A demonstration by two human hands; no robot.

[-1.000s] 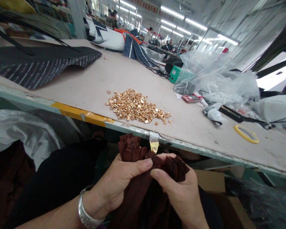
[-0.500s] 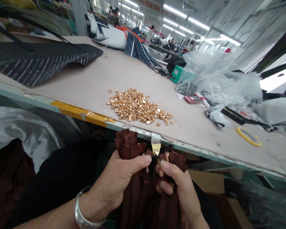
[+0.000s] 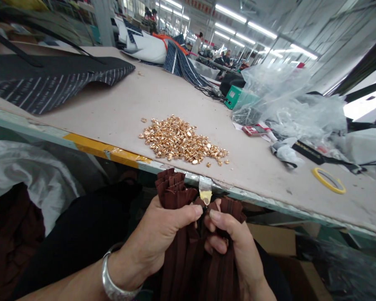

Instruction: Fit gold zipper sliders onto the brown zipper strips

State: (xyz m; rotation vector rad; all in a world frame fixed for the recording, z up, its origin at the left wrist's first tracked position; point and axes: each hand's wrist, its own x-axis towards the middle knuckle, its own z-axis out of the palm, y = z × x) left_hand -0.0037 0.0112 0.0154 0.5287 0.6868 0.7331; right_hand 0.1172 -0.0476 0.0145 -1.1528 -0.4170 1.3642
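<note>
My left hand [image 3: 164, 228] is closed around a bundle of dark brown zipper tapes [image 3: 175, 190], its thumb pressed on a tape end. Another brown bundle [image 3: 232, 209] is gripped in my right hand [image 3: 238, 240], thumb and fingers pinching a tape end. Between the two thumbs, a small gold piece, apparently a zipper slider [image 3: 206, 201], sits at the tip of a holder wrapped in clear and yellow tape [image 3: 205, 186], fixed to the table edge. Tape ends from both hands come close to it; whether they enter it I cannot tell. A heap of gold zipper sliders [image 3: 178, 140] lies just beyond.
On the table [image 3: 113, 104] are dark striped fabric [image 3: 59, 83] at left, and a green box [image 3: 233, 97], plastic bags [image 3: 288, 100] and a yellow tape roll [image 3: 328, 180] at right. A cardboard box [image 3: 272, 239] is below. People are far back.
My left hand and its zipper bundle have shifted slightly right, bringing the thumb closer to the holder's tip. My right hand has barely moved. The slider heap looks the same.
</note>
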